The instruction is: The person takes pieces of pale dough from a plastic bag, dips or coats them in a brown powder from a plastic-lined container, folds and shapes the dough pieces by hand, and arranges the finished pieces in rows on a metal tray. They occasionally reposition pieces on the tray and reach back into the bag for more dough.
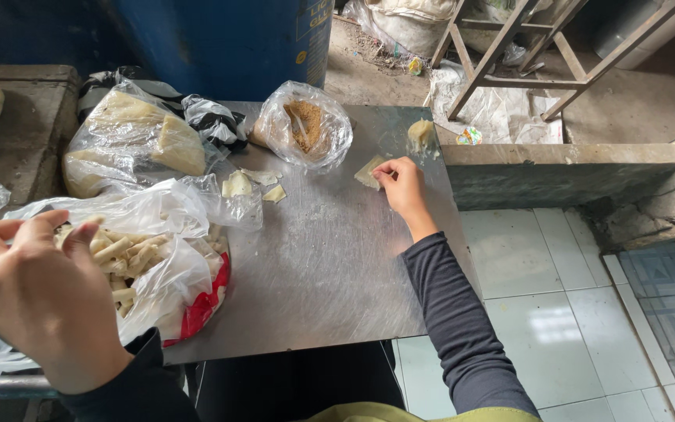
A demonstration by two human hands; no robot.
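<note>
My right hand [404,187] reaches to the far side of the steel table [330,258] and pinches a pale square wrapper sheet [369,171] lying flat there. A small lump of pale dough or filling [421,133] sits just beyond it. My left hand [37,293] hovers near me over a clear plastic bag of rolled pale sticks [130,262] in a red-rimmed bowl, fingers curled; I cannot make out anything in it. A clear bag of brown crumbly filling [306,125] stands at the table's far middle.
A bag of stacked wrapper sheets [138,144] lies at the far left, with loose wrapper scraps [248,186] beside it. A blue drum [228,39] stands behind the table. A stone ledge [556,168], tiled floor [556,312] and a wooden frame [533,47] are to the right.
</note>
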